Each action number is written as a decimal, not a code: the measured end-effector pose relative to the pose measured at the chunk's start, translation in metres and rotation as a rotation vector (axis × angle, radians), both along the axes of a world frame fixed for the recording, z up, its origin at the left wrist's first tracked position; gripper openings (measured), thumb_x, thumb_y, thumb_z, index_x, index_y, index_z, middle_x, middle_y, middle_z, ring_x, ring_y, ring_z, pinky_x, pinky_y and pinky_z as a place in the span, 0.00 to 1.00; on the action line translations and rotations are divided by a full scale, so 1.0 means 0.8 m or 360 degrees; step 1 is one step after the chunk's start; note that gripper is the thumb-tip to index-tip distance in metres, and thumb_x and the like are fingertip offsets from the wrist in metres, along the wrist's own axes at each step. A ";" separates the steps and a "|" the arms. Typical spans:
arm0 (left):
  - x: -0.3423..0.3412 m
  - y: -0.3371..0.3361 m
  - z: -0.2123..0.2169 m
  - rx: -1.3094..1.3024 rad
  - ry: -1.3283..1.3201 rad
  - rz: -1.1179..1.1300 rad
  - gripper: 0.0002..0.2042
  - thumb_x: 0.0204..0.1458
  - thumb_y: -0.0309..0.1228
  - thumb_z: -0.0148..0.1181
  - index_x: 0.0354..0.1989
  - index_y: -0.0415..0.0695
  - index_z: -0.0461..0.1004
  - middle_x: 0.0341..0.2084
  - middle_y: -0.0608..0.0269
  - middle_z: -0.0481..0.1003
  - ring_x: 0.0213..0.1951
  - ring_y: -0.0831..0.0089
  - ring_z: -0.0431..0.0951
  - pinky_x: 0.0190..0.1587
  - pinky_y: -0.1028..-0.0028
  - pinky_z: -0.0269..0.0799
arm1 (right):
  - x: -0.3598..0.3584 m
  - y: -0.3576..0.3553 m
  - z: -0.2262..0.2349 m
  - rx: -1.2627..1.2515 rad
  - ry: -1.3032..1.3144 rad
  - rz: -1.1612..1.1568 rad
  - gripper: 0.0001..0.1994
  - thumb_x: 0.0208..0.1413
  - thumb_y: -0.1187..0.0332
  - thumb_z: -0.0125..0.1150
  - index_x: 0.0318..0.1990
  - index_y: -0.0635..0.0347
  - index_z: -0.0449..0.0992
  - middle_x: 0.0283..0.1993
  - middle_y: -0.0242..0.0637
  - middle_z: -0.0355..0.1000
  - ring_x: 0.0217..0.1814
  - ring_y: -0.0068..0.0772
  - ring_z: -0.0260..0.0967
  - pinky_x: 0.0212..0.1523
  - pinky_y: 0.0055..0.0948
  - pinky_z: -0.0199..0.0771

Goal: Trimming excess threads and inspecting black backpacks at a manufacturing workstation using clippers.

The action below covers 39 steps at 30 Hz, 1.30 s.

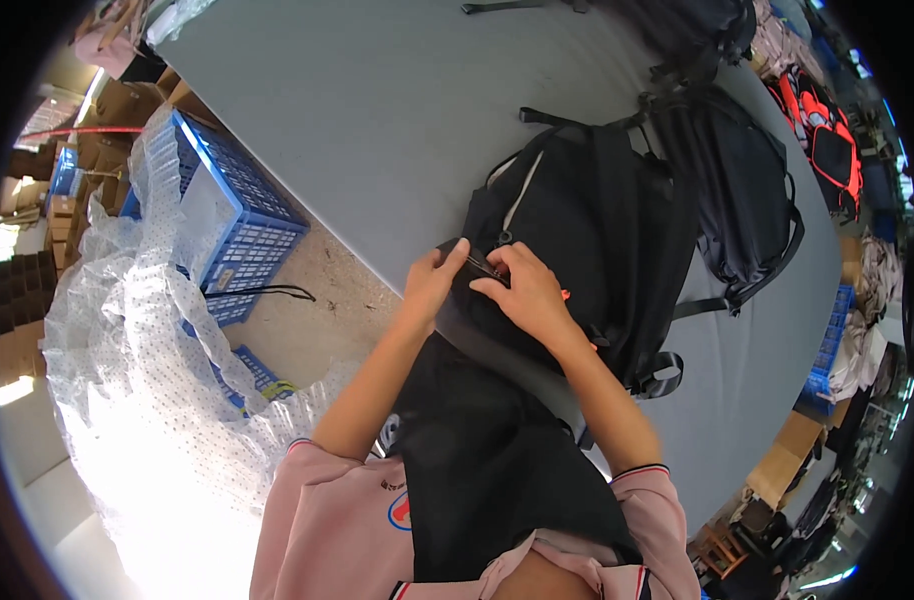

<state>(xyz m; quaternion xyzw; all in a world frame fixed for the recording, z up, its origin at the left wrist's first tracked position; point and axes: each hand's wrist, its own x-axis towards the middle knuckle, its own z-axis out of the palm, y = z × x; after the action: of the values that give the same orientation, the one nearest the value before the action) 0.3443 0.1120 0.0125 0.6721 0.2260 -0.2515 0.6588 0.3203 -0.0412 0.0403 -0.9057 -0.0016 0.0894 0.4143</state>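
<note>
A black backpack [547, 210] lies near the table's front edge, its shoulder straps to the right and a pale-edged zipper line [522, 195] along its upper left. At its near left corner, my left hand [435, 282] grips the dark fabric, thumb on top. Just to the right, my right hand [527, 292] has its fingers bent in a pinch on the same edge of the bag, close to a small metallic piece between the hands. That piece is too small to make out. A bit of orange shows beside the right hand.
More black backpacks [742, 190] lie behind and to the right on the grey table [357, 110]. Left of the table stand a blue plastic crate [252, 215] and a heap of clear bubble wrap [147, 350]. A red-and-black bag [827, 140] sits beyond the right edge.
</note>
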 end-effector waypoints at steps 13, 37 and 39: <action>0.008 -0.025 0.075 -0.1141 -0.0258 0.0063 0.14 0.58 0.34 0.51 0.47 0.36 0.69 0.24 0.62 0.74 0.27 0.74 0.74 0.37 0.73 0.73 | -0.065 -0.015 0.098 0.0372 -0.0171 -0.0536 0.16 0.45 0.79 0.63 0.44 0.61 0.71 0.33 0.37 0.67 0.25 0.25 0.67 0.25 0.22 0.68; -0.030 -0.042 0.121 -0.0990 -0.0208 -0.0230 0.09 0.58 0.27 0.48 0.39 0.34 0.71 0.29 0.62 0.72 0.25 0.78 0.72 0.32 0.73 0.77 | -0.060 -0.047 0.090 -0.0205 -0.1108 -0.0282 0.13 0.40 0.76 0.65 0.38 0.58 0.75 0.28 0.31 0.66 0.24 0.31 0.66 0.23 0.25 0.64; -0.029 -0.042 0.119 -0.0966 -0.0248 -0.0251 0.09 0.58 0.27 0.48 0.39 0.34 0.71 0.28 0.62 0.72 0.25 0.79 0.72 0.32 0.73 0.77 | -0.057 -0.043 0.095 -0.0129 -0.0995 -0.0336 0.12 0.41 0.76 0.65 0.37 0.58 0.75 0.27 0.31 0.66 0.23 0.31 0.66 0.23 0.25 0.64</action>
<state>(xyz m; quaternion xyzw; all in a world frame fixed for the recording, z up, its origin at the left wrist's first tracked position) 0.3211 0.0782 0.1080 0.4775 0.0368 -0.3055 0.8230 0.2747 -0.0753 0.1163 -0.9002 -0.0313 -0.2362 0.3644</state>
